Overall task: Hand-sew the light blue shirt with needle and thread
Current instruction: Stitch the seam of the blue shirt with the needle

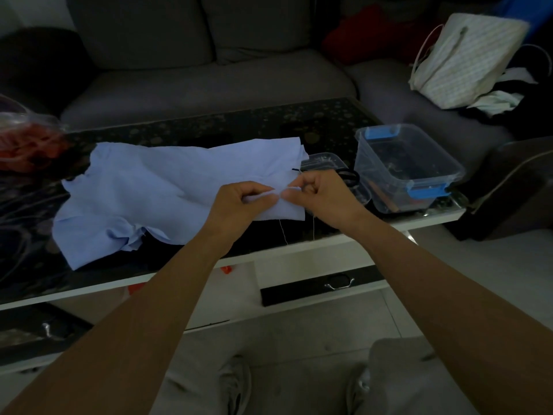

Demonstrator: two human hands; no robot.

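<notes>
Between the two sets of fingertips lies a raised fold of the light blue shirt (149, 187), close to its near right corner; the rest of the garment spreads away to the left of the fingers across the dark table (209, 127). The left hand (239, 205) pinches this fold, thumb and forefinger closed on the cloth and the other fingers curled under it. The right hand (326, 196) is curled tight, its thumb and forefinger pressed together on the same fold, almost touching the left fingertips. The needle is too small to make out, so I cannot tell whether the right pinch holds it or only cloth. Pale thread (283, 233) hangs in two strands just below the fingers, past the hem.

This looks like the middle of a stitch: the cloth is held taut and the point is likely being pushed through or caught.

The next move calls for a firm left pinch while the right fingers draw the needle clear and pull the thread through, without puckering the cloth or tangling the hanging strands.

Just beyond the right fingers lie black-handled scissors (348, 175) and a clear plastic box (410, 166).
</notes>
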